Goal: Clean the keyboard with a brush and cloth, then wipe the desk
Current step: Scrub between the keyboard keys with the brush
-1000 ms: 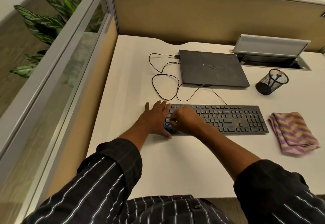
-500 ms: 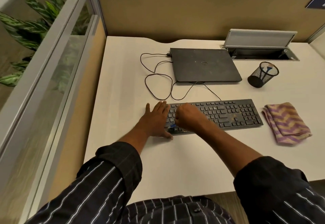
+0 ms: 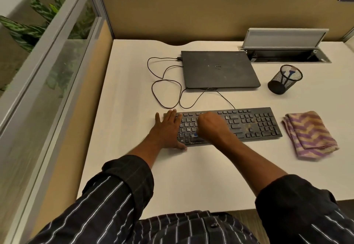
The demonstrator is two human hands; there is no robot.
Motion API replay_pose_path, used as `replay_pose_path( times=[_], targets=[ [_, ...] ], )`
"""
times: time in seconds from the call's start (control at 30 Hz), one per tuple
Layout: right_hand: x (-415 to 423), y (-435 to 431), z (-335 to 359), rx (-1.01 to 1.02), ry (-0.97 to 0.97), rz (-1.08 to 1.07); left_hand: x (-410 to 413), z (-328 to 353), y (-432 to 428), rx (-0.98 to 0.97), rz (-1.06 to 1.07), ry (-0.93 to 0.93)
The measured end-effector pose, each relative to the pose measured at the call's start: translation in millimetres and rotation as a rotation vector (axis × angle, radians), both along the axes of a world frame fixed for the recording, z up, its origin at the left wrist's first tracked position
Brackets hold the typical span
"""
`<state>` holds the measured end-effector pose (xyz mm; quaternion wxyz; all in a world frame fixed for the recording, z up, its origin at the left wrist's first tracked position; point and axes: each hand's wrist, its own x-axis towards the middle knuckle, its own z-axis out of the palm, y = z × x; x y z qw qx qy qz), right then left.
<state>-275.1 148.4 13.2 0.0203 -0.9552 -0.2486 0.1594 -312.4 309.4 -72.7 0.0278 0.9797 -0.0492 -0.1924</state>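
A black keyboard [image 3: 251,124] lies across the white desk [image 3: 134,94], with dusty specks near its right side. My left hand [image 3: 166,130] rests flat on the keyboard's left end, fingers straight. My right hand [image 3: 209,127] is curled in a fist over the left-middle keys and grips a small brush [image 3: 195,136]; only its blue part and dark bristles show under the fist, touching the lowest key row. A folded purple-and-tan zigzag cloth [image 3: 310,134] lies on the desk just right of the keyboard.
A closed black laptop [image 3: 218,69] sits behind the keyboard, with looping black cables [image 3: 164,88] to its left. A black mesh pen cup [image 3: 284,80] stands at the right. A grey cable-hatch lid [image 3: 283,38] stands open at the back. Partition walls enclose the desk's left and rear.
My right hand with the brush has shifted slightly right along the keys. My left hand stays flat on the keyboard's left end. The camera view has tilted a little.
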Motion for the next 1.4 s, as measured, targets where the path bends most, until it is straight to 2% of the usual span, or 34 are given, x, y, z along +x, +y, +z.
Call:
replay_pose_path(
  times=[0.13, 0.23, 0.37, 0.5, 0.63, 0.77, 0.97, 1.1, 1.17, 1.23, 1.4],
  targets=[
    [13, -10, 3, 0.078, 0.025, -0.074, 2, 2, -10, 0.029, -0.013, -0.01],
    [16, -7, 4, 0.144, 0.089, -0.039, 7, 2, -20, 0.02, -0.025, -0.022],
    [14, -17, 5, 0.04, 0.048, 0.017, 11, 3, -33, -0.014, -0.014, -0.015],
    [23, -43, 10, -0.065, -0.025, -0.039, 14, 5, -39, -0.021, -0.022, -0.021],
    [31, -45, 12, 0.064, 0.042, -0.106, 18, 2, -45, -0.033, -0.03, -0.009],
    [27, -36, 9, 0.069, 0.117, -0.018, 21, 4, -53, -0.046, -0.043, -0.019],
    [27, -63, 14, -0.134, -0.044, -0.087, 25, 2, -56, -0.025, -0.062, -0.012],
    [36, -66, 15, -0.012, -0.001, -0.177, 27, 4, -60, -0.023, -0.073, -0.007],
    [37, -60, 12, 0.059, 0.058, -0.147, 28, 5, -63, -0.029, -0.079, -0.012],
    [34, -58, 10, 0.036, 0.069, -0.096, 30, 5, -66, -0.025, -0.088, -0.017],
    [33, -88, 6, -0.123, -0.106, -0.158, 32, 2, -70, -0.036, -0.102, -0.021]
  ],
)
